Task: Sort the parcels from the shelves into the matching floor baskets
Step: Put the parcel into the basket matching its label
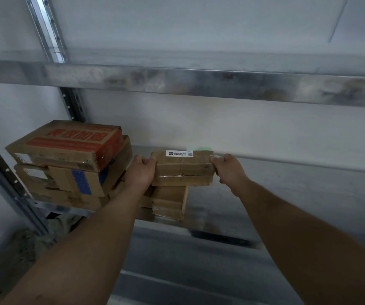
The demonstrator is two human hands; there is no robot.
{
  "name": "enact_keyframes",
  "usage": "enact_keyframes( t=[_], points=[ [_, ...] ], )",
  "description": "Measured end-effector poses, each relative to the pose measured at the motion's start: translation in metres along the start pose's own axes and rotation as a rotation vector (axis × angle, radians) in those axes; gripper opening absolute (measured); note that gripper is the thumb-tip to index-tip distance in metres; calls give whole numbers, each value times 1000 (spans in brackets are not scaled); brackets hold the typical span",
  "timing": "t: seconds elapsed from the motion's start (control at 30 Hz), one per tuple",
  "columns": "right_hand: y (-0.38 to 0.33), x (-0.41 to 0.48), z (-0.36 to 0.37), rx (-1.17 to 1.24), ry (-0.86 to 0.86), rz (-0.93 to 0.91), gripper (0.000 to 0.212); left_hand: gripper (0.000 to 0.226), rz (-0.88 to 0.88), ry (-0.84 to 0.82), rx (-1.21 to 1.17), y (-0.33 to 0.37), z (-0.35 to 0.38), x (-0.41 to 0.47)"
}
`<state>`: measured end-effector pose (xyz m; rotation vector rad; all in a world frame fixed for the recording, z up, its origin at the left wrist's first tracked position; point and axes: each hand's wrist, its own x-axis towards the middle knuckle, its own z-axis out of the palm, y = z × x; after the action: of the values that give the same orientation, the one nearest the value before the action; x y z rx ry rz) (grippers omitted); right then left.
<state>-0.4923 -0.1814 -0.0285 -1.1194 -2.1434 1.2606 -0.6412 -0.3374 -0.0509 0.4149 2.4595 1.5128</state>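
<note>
Forearms, two, reaching to shelf [287, 194]. Left hand [141, 172], right hand [229, 169]: fingers [149, 160] grip the ends of one flat parcel [182, 170], directly above another box [168, 203]. Stacked boxes [67, 150] stand left. Baskets unseen; much sorting apparently left.

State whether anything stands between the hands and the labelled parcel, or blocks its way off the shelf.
Nothing visible does. Left hand and right hand grip the labelled parcel at its ends; the box stack stands aside, to its left.
</note>
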Motion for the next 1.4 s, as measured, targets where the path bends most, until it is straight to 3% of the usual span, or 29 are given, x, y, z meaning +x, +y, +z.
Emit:
enact_keyframes(
  t=[0.07, 0.13, 0.2, 0.47, 0.57, 0.8, 1.03, 1.4],
  points=[
    [4, -2, 0, 34, -19, 26, 18, 37, -3, -41, -27, -2, -2, -4],
    [6, -6, -3, 58, -109, 2, 50, 48, 24, -128, -29, -4, -7, -9],
    [5, -12, -7, 21, -169, -69, 58, 47, 59, -197, 10, -5, -11, -12],
    [28, -39, -17, 264, -218, 2, 12, 12, 58, -108, -33, -12, -3, -61],
    [49, -50, -33, 245, -163, -55, 6, 20, 80, -122, -42, -20, 13, -83],
    [108, -89, -120, 61, -17, -198, 28, 38, 232, -205, -65, 3, 77, -153],
    [194, -143, -248, 75, 154, -148, 40, 45, 454, -355, -100, 60, 175, -253],
    [311, -248, -427, 160, 382, -77, 50, 50, 597, -640, -131, 118, 316, -401]
  ],
)
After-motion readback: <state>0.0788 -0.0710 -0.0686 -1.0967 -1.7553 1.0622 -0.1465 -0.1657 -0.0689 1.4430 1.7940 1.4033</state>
